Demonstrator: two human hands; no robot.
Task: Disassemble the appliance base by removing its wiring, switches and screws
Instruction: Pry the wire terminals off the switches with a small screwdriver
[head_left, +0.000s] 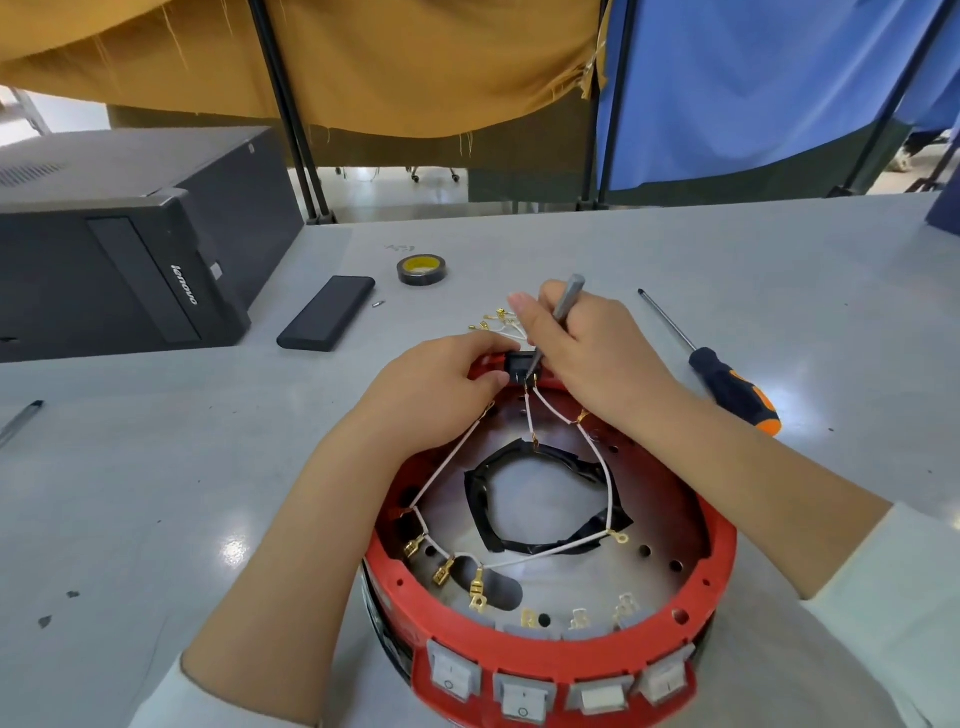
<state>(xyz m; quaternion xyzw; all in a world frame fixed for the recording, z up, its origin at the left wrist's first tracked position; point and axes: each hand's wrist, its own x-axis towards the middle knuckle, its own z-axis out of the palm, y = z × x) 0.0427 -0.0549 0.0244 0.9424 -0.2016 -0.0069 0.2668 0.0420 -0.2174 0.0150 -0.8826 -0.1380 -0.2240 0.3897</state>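
Right grip (582, 348): fingers curled round a thin grey tool (566, 301), held like a pen, tip down at the black switch (522, 366). Left grip (441, 374): thumb and fingers pinch that switch and the rim beside it. Switch sits in the far wall of the red base (545, 644), at 12 o'clock.

Base lies open side up at desk centre, near edge at 6 o'clock. Four white rocker switches (522, 693) are still seated in the near wall.

Handling, judged: base is a stiff plastic ring with a metal floor, probably light, likely to slide when pried, so a hand on the rim is the sound hold. White wires (447, 462) are limp and thin; pull at the brass terminals (444, 574), not the lead. Black tape (480, 493) round the centre hole is soft and tacky. Snap tabs on the switch may crack.

Desk (156, 467): smooth grey, glossy, some marks. Orange-and-black screwdriver (732, 384) at 2 o'clock; tape roll (422, 269) and black case (327, 319) at 11; loose leads (493, 322) behind the hands; black PC (124, 244) at 10. Yellow and blue cloth screens stand behind.
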